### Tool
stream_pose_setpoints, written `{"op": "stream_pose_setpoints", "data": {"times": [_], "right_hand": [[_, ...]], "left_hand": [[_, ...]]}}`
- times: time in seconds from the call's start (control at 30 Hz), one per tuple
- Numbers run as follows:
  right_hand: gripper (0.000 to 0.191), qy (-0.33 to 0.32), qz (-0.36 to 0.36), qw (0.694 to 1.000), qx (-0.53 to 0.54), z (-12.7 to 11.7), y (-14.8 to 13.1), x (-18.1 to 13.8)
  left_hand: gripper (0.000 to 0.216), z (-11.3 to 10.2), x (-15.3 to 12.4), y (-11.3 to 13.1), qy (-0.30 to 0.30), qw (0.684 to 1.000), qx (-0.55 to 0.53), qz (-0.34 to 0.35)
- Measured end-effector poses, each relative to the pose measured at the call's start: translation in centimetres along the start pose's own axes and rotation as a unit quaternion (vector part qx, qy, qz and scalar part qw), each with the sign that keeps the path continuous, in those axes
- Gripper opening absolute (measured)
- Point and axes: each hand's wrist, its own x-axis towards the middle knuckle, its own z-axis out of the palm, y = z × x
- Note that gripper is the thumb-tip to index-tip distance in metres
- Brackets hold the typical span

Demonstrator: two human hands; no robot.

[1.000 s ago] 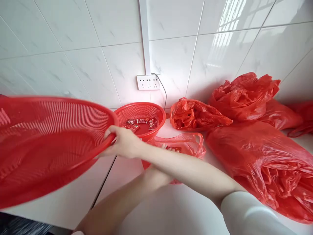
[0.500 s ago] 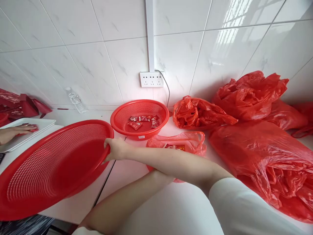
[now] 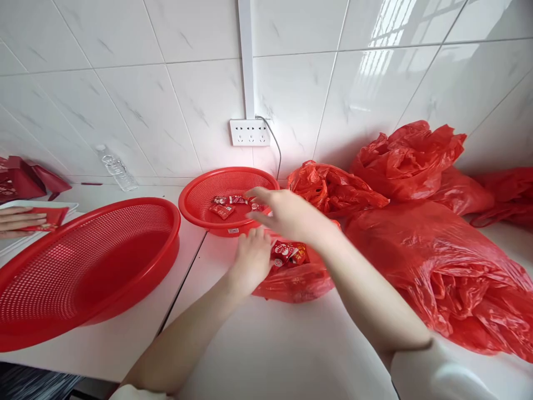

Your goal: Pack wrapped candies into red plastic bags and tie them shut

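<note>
Left hand [image 3: 250,258] is down at the mouth of the small bag [image 3: 297,280], fingers curled and pinching its thin, crinkled red film. The right hand [image 3: 287,214] hovers just above it, spread open and flat with nothing in it, fingertips over the near rim of the small basket [image 3: 195,194]. The bag lies slumped on the smooth white counter [image 3: 291,344], just in front of that basket, and glossy red packets [image 3: 287,253] with white print too blurred to read show in its mouth. More of the same packets lie in the round, perforated red plastic basket, which has a small unreadable label on its outer wall. To the left sits a big basket [image 3: 83,266], the same mesh plastic, shallow and wide. To the right, big bags [image 3: 437,261] of wrinkled red film are heaped against the shiny marbled tiles. There is a white socket [image 3: 250,133] on the wall and a clear bottle [image 3: 114,166] lying by it. At far left another person's hand [image 3: 16,219] rests flat on a red packet on a white tray [image 3: 8,244].
</note>
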Motion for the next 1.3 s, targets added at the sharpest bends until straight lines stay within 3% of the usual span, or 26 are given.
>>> {"op": "stream_pose_setpoints", "data": {"times": [0.07,0.2,0.27,0.37,0.47,0.53,0.6,0.7,0.73,0.83,0.9,0.97,1.03,1.07,1.13,1.2,1.23,1.3], "right_hand": [[0.037,0.013,0.092,0.994,-0.065,-2.1,2.8,-3.0],[0.043,-0.082,0.278,0.948,-0.129,-2.8,7.2,-6.8],[0.042,-0.129,0.321,0.93,-0.12,-2.6,8.5,-7.6],[0.024,-0.132,0.269,0.952,-0.066,-3.3,9.3,-8.5],[0.014,-0.035,0.192,0.981,-0.007,-4.7,9.2,-9.1],[0.017,0.019,0.223,0.974,-0.037,-4.9,9.2,-9.0],[0.034,0.024,0.288,0.952,-0.101,-3.9,9.7,-8.4],[0.056,-0.038,0.327,0.936,-0.121,-1.3,11.2,-7.0],[0.052,-0.059,0.322,0.939,-0.106,-0.5,11.8,-6.6],[0.02,-0.069,0.294,0.95,-0.079,0.7,13.1,-5.8],[0.014,0.006,0.267,0.962,-0.057,0.2,13.0,-5.6],[0.017,0.19,0.207,0.959,0.047,-0.9,12.2,-5.6],[0.015,0.395,0.13,0.888,0.197,-2.3,11.0,-5.5],[0.013,0.46,0.097,0.843,0.262,-3.0,10.3,-5.4],[0.01,0.501,0.054,0.791,0.347,-3.9,8.9,-5.2],[0.011,0.481,0.021,0.779,0.402,-4.3,7.6,-5.2],[0.013,0.463,0.009,0.782,0.418,-4.3,6.9,-5.3],[0.015,0.418,-0.008,0.803,0.424,-4.0,5.7,-5.6]], "left_hand": [[0.049,-0.5,-0.1,-0.5,-0.024,0.999,0.021,0.009],[0.011,-2.6,-0.3,-2.2,-0.073,0.996,0.036,0.025],[0.022,-4.2,-0.4,-3.5,-0.055,0.998,-0.017,0.036],[0.032,-6.5,-0.7,-5.4,0.018,0.987,-0.157,0.022],[0.029,-8.0,-1.1,-6.6,0.142,0.949,-0.28,-0.013],[0.027,-8.4,-1.2,-6.8,0.186,0.919,-0.348,-0.029],[0.026,-8.3,-0.9,-6.6,0.183,0.898,-0.398,-0.034],[0.025,-7.8,-0.2,-6.2,0.147,0.876,-0.457,-0.046],[0.025,-7.7,0.0,-6.1,0.131,0.868,-0.476,-0.052],[0.026,-7.3,0.5,-6.0,0.091,0.836,-0.538,-0.053],[0.021,-7.5,0.7,-6.1,0.108,0.794,-0.597,-0.038],[0.016,-8.2,0.8,-6.0,0.162,0.723,-0.671,-0.011],[0.014,-9.1,1.0,-5.7,0.224,0.645,-0.731,0.018],[0.013,-9.7,1.1,-5.5,0.252,0.612,-0.749,0.032],[0.009,-10.6,1.2,-5.0,0.301,0.572,-0.761,0.062],[0.009,-11.0,1.1,-4.3,0.32,0.57,-0.75,0.1],[0.014,-11.0,1.0,-4.0,0.309,0.587,-0.739,0.121],[0.032,-10.6,0.7,-3.1,0.229,0.646,-0.712,0.151]]}}
